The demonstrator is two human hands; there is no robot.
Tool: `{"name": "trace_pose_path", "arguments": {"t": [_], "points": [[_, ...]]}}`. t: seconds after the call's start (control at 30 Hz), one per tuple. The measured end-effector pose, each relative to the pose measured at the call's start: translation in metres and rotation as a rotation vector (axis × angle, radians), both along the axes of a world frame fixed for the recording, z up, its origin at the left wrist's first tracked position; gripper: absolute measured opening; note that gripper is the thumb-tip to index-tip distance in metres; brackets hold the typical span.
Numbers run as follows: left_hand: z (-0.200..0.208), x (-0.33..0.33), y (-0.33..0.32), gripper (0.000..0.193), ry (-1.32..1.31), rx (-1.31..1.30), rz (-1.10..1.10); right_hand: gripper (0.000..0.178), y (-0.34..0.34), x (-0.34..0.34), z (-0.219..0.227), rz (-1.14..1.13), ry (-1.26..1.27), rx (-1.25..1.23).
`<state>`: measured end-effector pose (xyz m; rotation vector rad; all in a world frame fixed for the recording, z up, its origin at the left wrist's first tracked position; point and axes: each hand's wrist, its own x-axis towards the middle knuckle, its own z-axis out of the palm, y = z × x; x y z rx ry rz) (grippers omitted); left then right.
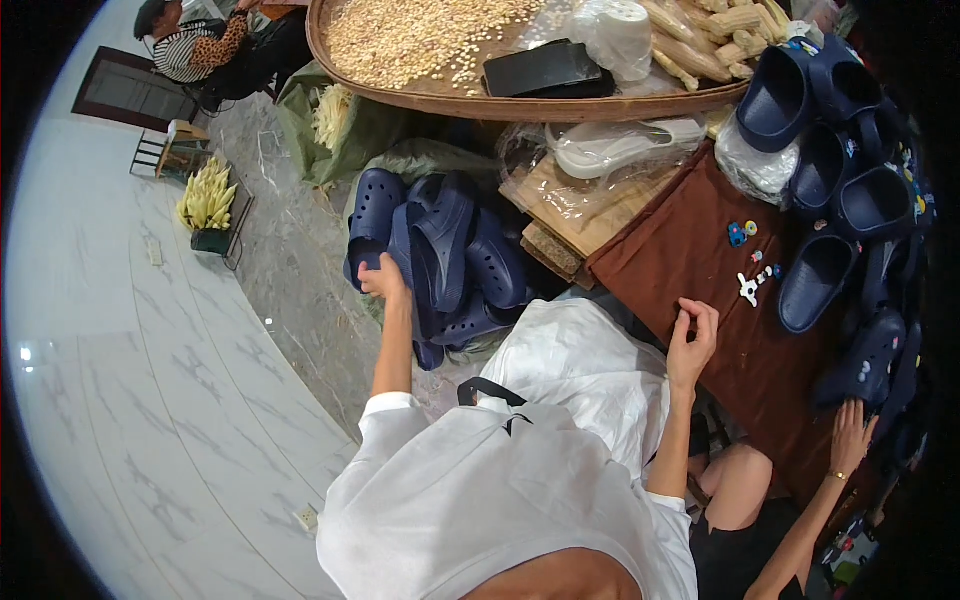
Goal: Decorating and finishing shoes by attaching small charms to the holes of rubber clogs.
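My left hand [384, 279] reaches out to a heap of navy blue foam clogs [450, 260] on the floor, with its fingers curled on the edge of one clog at the heap's left side. My right hand [692, 338] hovers over a brown cloth [690, 250], thumb and forefinger pinched together; nothing shows between them. A few small coloured shoe charms [750, 285] lie on the cloth just beyond that hand. My white shirt fills the lower middle of the view.
More navy clogs [835, 170] line the cloth's right side. Another person's hand [850, 436] with a bracelet rests at lower right. A round woven tray [440, 100] of kernels, cobs and a black case sits ahead. A seated person [200, 45] is at far left.
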<state>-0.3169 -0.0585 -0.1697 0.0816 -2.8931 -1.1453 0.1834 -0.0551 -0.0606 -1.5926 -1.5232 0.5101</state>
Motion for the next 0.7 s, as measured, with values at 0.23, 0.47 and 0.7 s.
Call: {"name": "trace_pose_path", "arguments": {"t": [0.23,0.47,0.7], "points": [[-0.033,-0.102,0.008,0.034,-0.275,0.638,-0.317,0.015,0.003,-0.008,-0.003,0.006,-0.051,0.023],[-0.038,-0.123,0.023,0.015,-0.516,0.728,-0.079,0.017,0.001,-0.007,0.000,-0.006,-0.066,0.013],[-0.003,-0.182,-0.039,0.022,0.223,0.434,-0.488,0.017,0.004,-0.014,-0.001,-0.004,0.020,0.068]]}}
